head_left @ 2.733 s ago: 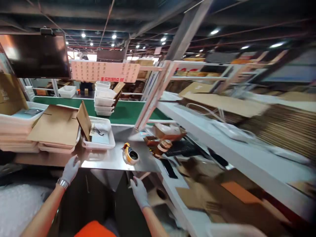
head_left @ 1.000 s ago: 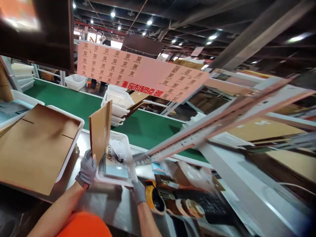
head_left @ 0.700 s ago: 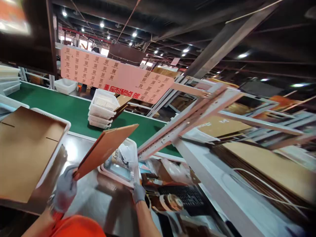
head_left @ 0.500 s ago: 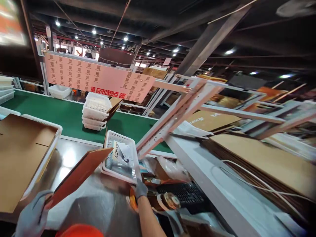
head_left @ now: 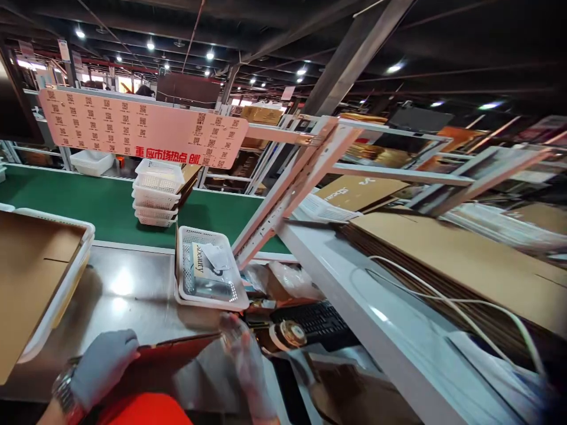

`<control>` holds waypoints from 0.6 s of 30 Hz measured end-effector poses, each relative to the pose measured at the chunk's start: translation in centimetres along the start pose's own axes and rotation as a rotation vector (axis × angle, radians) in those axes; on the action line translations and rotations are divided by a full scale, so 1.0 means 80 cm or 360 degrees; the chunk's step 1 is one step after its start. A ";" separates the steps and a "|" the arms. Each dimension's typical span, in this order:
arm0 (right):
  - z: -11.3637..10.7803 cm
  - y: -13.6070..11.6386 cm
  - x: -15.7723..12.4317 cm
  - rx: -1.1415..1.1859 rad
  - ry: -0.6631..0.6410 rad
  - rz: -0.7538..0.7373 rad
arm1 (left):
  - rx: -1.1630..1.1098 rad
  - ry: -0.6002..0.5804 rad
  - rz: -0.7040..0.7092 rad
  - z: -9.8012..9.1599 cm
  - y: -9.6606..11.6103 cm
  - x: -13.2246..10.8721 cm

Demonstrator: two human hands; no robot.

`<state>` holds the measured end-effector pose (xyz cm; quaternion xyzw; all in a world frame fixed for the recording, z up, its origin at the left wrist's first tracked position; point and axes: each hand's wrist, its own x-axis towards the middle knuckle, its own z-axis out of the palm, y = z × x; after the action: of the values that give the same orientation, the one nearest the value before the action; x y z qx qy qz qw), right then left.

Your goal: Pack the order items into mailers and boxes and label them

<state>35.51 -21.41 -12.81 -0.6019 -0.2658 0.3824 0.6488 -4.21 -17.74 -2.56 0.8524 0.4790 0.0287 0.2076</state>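
Observation:
My left hand (head_left: 104, 366), in a grey glove with a watch at the wrist, is closed on the upper left edge of a dark brown cardboard piece (head_left: 163, 363) held low in front of me. At its right end is my right hand (head_left: 245, 357), gloved and smeared by motion. I cannot tell whether its fingers grip the cardboard. Beyond them a white plastic basket (head_left: 241, 302) rests on the steel table (head_left: 137, 307). Inside it lie a flat packet printed "beauty" (head_left: 199, 260) and white paper slips (head_left: 217, 257).
A stack of white baskets (head_left: 157, 195) stands on the green conveyor belt (head_left: 106, 206). A large cardboard sheet (head_left: 35, 277) lies in a tray at left. To the right are a keyboard (head_left: 319, 321), a tape roll (head_left: 292, 333), a slanted metal post (head_left: 287, 189) and stacked flat cardboard (head_left: 460, 260).
The cardboard piece has come down and closer to me, now level in front. My right hand has left the white basket and moved to the cardboard's right end. The view has turned slightly right.

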 end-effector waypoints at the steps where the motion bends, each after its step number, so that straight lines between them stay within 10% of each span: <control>1: 0.001 0.002 -0.025 0.0008 -0.0099 0.0016 | 0.0025 -0.0027 0.0074 0.000 0.005 0.016; 6: 0.015 0.008 -0.110 -0.0066 0.0063 0.0033 | -0.0020 0.0626 0.0387 0.008 -0.007 0.070; 9: 0.024 0.011 -0.129 -0.0064 0.0117 -0.0062 | -0.0413 0.1298 -0.0067 0.022 -0.033 0.086; 13: 0.035 0.012 -0.140 -0.0063 0.0130 -0.0143 | -0.1202 0.0921 -0.0870 0.048 -0.057 0.112; 18: 0.043 -0.006 -0.133 -0.0129 0.0080 -0.0124 | -0.1838 0.0805 -0.0700 0.068 -0.056 0.135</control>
<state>26.83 -28.09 -10.68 -0.6263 -0.2878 0.3305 0.6448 -0.65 -8.53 -10.82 0.4539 0.5833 0.4366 0.5129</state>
